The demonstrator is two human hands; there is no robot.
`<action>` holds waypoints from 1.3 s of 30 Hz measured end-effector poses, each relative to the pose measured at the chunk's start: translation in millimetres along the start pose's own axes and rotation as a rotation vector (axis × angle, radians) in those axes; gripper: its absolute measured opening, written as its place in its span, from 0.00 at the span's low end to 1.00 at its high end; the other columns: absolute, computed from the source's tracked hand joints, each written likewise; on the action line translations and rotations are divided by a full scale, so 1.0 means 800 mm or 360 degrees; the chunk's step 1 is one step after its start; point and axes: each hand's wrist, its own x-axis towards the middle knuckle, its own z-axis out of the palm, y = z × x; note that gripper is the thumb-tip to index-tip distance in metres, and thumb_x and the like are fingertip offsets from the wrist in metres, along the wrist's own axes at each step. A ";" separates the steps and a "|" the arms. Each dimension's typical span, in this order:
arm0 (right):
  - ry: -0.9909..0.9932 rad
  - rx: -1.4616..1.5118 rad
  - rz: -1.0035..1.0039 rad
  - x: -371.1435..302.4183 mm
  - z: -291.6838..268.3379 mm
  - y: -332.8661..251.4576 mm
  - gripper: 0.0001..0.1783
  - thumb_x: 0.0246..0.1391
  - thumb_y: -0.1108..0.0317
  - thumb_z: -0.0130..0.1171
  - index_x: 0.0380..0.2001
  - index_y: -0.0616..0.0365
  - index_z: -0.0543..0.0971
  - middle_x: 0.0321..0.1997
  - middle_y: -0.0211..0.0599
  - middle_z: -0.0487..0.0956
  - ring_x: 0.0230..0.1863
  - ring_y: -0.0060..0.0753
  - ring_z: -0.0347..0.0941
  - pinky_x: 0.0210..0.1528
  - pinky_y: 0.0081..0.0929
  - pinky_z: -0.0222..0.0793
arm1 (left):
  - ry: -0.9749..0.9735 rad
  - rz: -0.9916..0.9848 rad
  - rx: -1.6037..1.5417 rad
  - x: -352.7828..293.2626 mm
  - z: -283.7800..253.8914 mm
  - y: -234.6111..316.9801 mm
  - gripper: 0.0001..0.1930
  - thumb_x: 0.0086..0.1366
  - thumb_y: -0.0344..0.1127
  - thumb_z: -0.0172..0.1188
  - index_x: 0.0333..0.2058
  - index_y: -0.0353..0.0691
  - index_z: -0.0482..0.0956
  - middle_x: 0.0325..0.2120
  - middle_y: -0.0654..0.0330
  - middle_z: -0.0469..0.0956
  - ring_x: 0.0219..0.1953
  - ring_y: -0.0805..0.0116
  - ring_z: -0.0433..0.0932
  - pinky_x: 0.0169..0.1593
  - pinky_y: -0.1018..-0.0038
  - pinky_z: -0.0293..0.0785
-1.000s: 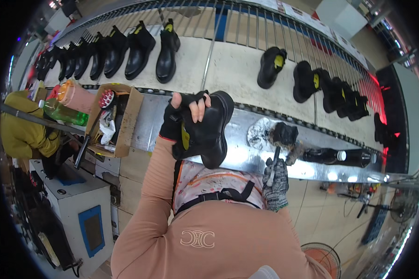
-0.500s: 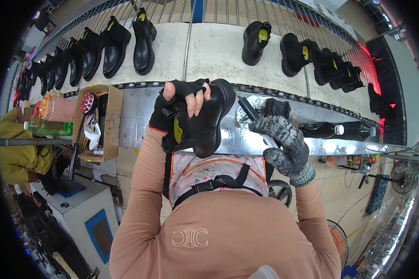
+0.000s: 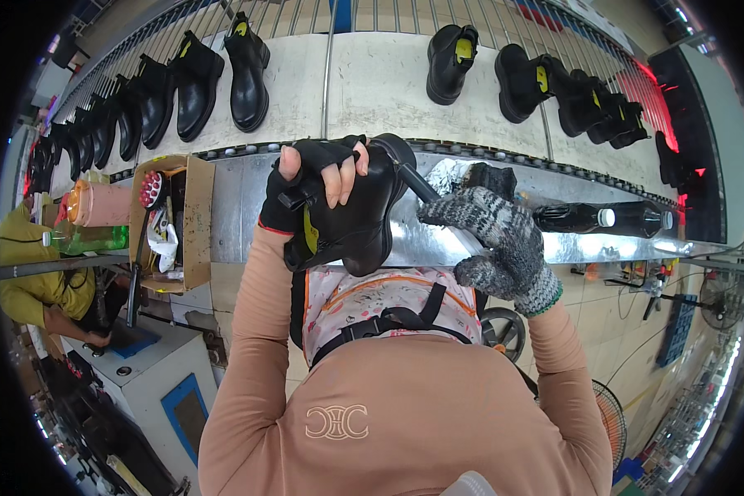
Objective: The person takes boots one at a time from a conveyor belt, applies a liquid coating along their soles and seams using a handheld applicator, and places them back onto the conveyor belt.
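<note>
A black ankle boot (image 3: pixel 360 217) with a yellow lining is held up on its side above the metal ledge. My left hand (image 3: pixel 321 172), in a black fingerless glove, is closed round its upper, with the bare fingertips lying over the leather. In a grey knitted glove, my right hand (image 3: pixel 496 244) grips a slim tool (image 3: pixel 420 183) with a dark end and a pale shaft; its exact kind is unclear. The dark end meets the edge of the boot's sole. Just beyond the right hand, a dark lump (image 3: pixel 489 178) lies on crumpled foil (image 3: pixel 448 177).
Beyond the ledge (image 3: pixel 244 186), a conveyor (image 3: pixel 364 78) carries black boots in rows at left and right. Dark bottles (image 3: pixel 574 217) lie at right. At left stand a cardboard box (image 3: pixel 197 223) of tools and a pink jug (image 3: pixel 103 204). A co-worker in yellow (image 3: pixel 25 273) reaches toward a white machine (image 3: pixel 153 364).
My right hand has moved left, bringing the tool's dark end from just beside the sole onto its edge. The left hand keeps its hold on the boot.
</note>
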 end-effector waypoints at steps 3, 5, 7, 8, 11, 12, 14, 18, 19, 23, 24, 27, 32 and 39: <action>-0.0043 0.0048 0.0076 0.004 -0.003 0.002 0.31 0.41 0.44 0.62 0.48 0.49 0.77 0.47 0.41 0.77 0.48 0.48 0.72 0.50 0.39 0.67 | 0.0016 -0.0117 -0.0001 -0.002 -0.004 -0.001 0.42 0.65 0.69 0.27 0.08 0.41 0.70 0.10 0.62 0.69 0.27 0.66 0.65 0.55 0.64 0.54; -0.0007 -0.0002 0.0100 0.001 0.001 0.001 0.29 0.39 0.49 0.60 0.45 0.51 0.79 0.47 0.42 0.78 0.49 0.49 0.72 0.53 0.38 0.67 | 0.0025 -0.0198 0.0005 -0.005 -0.005 0.002 0.43 0.64 0.71 0.27 0.07 0.43 0.69 0.11 0.63 0.69 0.34 0.64 0.63 0.61 0.61 0.46; -0.0012 0.0029 0.0102 0.005 -0.001 -0.002 0.28 0.39 0.49 0.59 0.45 0.51 0.79 0.47 0.42 0.78 0.49 0.49 0.73 0.53 0.38 0.67 | 0.0006 -0.0198 0.0005 -0.005 -0.005 0.004 0.42 0.64 0.70 0.27 0.07 0.43 0.69 0.11 0.63 0.68 0.34 0.63 0.63 0.61 0.62 0.46; -0.0014 0.0060 0.0105 0.009 -0.001 -0.003 0.28 0.39 0.50 0.59 0.44 0.52 0.79 0.46 0.43 0.78 0.48 0.50 0.73 0.52 0.39 0.67 | 0.0010 -0.0200 0.0004 -0.005 -0.003 0.006 0.42 0.64 0.70 0.27 0.07 0.43 0.69 0.11 0.63 0.68 0.34 0.63 0.63 0.61 0.62 0.46; 0.0008 0.0156 0.0054 0.017 0.013 0.005 0.27 0.46 0.46 0.50 0.43 0.54 0.80 0.46 0.42 0.78 0.47 0.48 0.74 0.52 0.38 0.68 | 0.0197 -0.0204 -0.0110 -0.005 0.000 0.010 0.40 0.66 0.69 0.26 0.09 0.44 0.67 0.13 0.65 0.67 0.38 0.64 0.61 0.62 0.65 0.47; 0.0030 0.0195 0.0030 0.017 0.022 0.010 0.28 0.49 0.45 0.47 0.42 0.54 0.80 0.46 0.41 0.79 0.47 0.48 0.74 0.51 0.38 0.68 | 0.0203 -0.0208 -0.0108 -0.009 -0.006 0.008 0.40 0.66 0.69 0.26 0.09 0.44 0.67 0.13 0.65 0.67 0.38 0.64 0.61 0.62 0.65 0.47; 0.0036 0.0163 0.0005 0.018 0.042 0.021 0.29 0.53 0.45 0.42 0.43 0.55 0.80 0.46 0.40 0.79 0.47 0.47 0.74 0.51 0.37 0.68 | 0.0444 -0.0136 -0.0381 -0.016 -0.016 0.004 0.42 0.66 0.68 0.26 0.08 0.38 0.67 0.12 0.58 0.67 0.34 0.62 0.64 0.58 0.68 0.52; 0.0097 0.0276 -0.0115 0.030 0.075 0.033 0.28 0.42 0.50 0.60 0.49 0.44 0.77 0.48 0.36 0.77 0.46 0.44 0.73 0.46 0.37 0.68 | 0.0560 -0.0084 -0.0526 -0.022 -0.035 0.000 0.41 0.66 0.68 0.25 0.10 0.41 0.68 0.15 0.61 0.67 0.38 0.63 0.62 0.60 0.69 0.50; 0.0143 0.0295 -0.0131 0.035 0.080 0.031 0.28 0.42 0.50 0.60 0.50 0.44 0.76 0.48 0.36 0.77 0.45 0.44 0.74 0.45 0.37 0.69 | 0.0488 -0.0089 -0.0494 -0.023 -0.044 0.002 0.40 0.66 0.68 0.25 0.11 0.43 0.69 0.16 0.62 0.67 0.40 0.63 0.62 0.60 0.69 0.49; 0.0212 0.0281 -0.0142 0.041 0.109 0.035 0.28 0.43 0.50 0.60 0.50 0.44 0.76 0.44 0.36 0.77 0.42 0.43 0.75 0.41 0.36 0.70 | 0.0668 -0.0082 -0.0483 -0.031 -0.057 0.002 0.39 0.66 0.68 0.27 0.09 0.45 0.65 0.15 0.64 0.65 0.40 0.65 0.61 0.64 0.67 0.47; 0.0231 0.0276 -0.0133 0.043 0.115 0.035 0.27 0.43 0.51 0.60 0.49 0.44 0.76 0.43 0.37 0.77 0.41 0.43 0.75 0.41 0.36 0.70 | 0.0672 -0.0089 -0.0483 -0.034 -0.060 0.002 0.39 0.66 0.68 0.27 0.09 0.45 0.65 0.15 0.64 0.65 0.40 0.65 0.61 0.64 0.67 0.47; 0.0190 0.0392 -0.0115 0.045 0.128 0.035 0.26 0.44 0.54 0.58 0.49 0.44 0.76 0.43 0.36 0.78 0.41 0.43 0.75 0.40 0.36 0.70 | 0.0592 -0.0001 -0.0624 -0.049 -0.085 -0.002 0.41 0.66 0.69 0.23 0.12 0.42 0.71 0.18 0.61 0.69 0.43 0.63 0.63 0.62 0.67 0.47; 0.0192 0.0615 -0.0145 0.051 0.140 0.029 0.23 0.43 0.63 0.47 0.42 0.58 0.79 0.44 0.40 0.80 0.45 0.45 0.75 0.50 0.35 0.69 | 0.0730 -0.0012 -0.0679 -0.056 -0.088 0.002 0.41 0.66 0.69 0.24 0.14 0.42 0.72 0.19 0.61 0.69 0.43 0.63 0.63 0.63 0.66 0.47; 0.0202 0.0745 -0.0115 0.039 0.165 0.037 0.21 0.53 0.59 0.45 0.42 0.59 0.79 0.45 0.39 0.80 0.46 0.42 0.76 0.49 0.34 0.70 | 0.0786 0.0011 -0.0728 -0.065 -0.102 0.001 0.39 0.66 0.68 0.28 0.15 0.41 0.72 0.20 0.61 0.68 0.44 0.63 0.63 0.64 0.64 0.49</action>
